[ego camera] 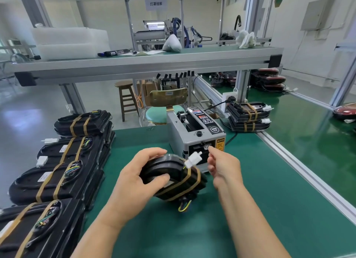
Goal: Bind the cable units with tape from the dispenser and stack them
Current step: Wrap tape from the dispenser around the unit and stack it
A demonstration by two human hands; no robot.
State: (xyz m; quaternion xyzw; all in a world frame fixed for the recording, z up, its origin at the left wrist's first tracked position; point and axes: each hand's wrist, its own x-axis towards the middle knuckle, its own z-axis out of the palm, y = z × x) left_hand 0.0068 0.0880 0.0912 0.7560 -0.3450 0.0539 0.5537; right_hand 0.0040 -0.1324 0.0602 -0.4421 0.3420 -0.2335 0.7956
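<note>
My left hand [138, 173] grips a black cable unit [173, 178] above the green mat, tilted, with two brown tape bands round it and a white connector [193, 159] sticking up. My right hand [223, 163] reaches toward the outlet of the grey tape dispenser [194, 134], its thumb and forefinger close together at the slot; whether they pinch a tape strip I cannot tell. Bound black units [63, 167] lie stacked in a row along the table's left edge.
The green mat [250, 209] extends right to an aluminium rail. Two more bound units [248, 115] sit stacked behind the dispenser on the right. A raised shelf [146, 61] crosses overhead. A stool and a chair stand beyond the table's far edge.
</note>
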